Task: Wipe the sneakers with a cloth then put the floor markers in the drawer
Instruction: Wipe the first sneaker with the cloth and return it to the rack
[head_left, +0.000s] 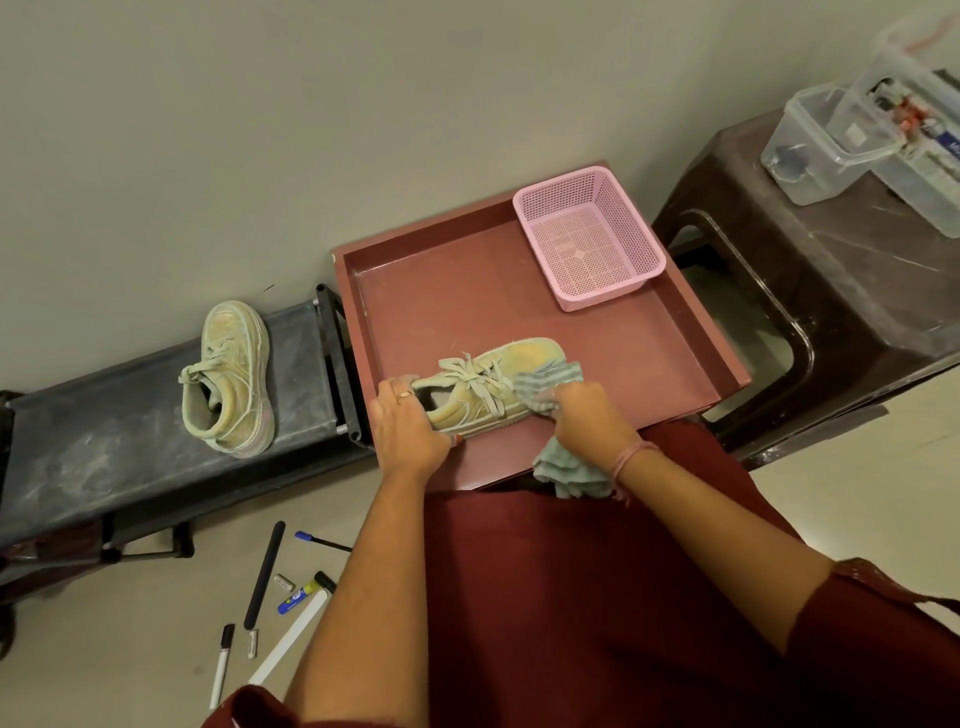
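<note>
Head view, from the left: a dusty dark counter (130, 431) stands against the wall, and one pale sneaker (231, 376) lies on it, resting on its side, the opening toward the person. On the floor below and in front of this counter lie the floor markers (291, 597) — a long black stick, a blue-capped pen, a blue and yellow marker, a white marker with a black cap and some small pieces, all near each other, untouched.

Next to the right is the open reddish drawer (519, 306). In its near part lies the second sneaker (483, 387), toe pointing right, laces up. The left hand (408, 428) grips the heel end of this shoe: the fingers are curled over the collar beside the opening, and the thumb lies along the near side of the sole. The right hand (587, 415) grips a green-grey cloth (550, 382) and presses it against the toe part of the same shoe; its fingers are bunched together around the fabric, so the cloth lies between the fingers and the shoe. The loose end of the cloth hangs under the wrist, over the near edge of the drawer.

In the far right corner of the drawer sits a pink mesh basket (589, 239). Further right stands a brown plastic stool (831, 291) — clear plastic boxes (852, 140) rest on top of it.
</note>
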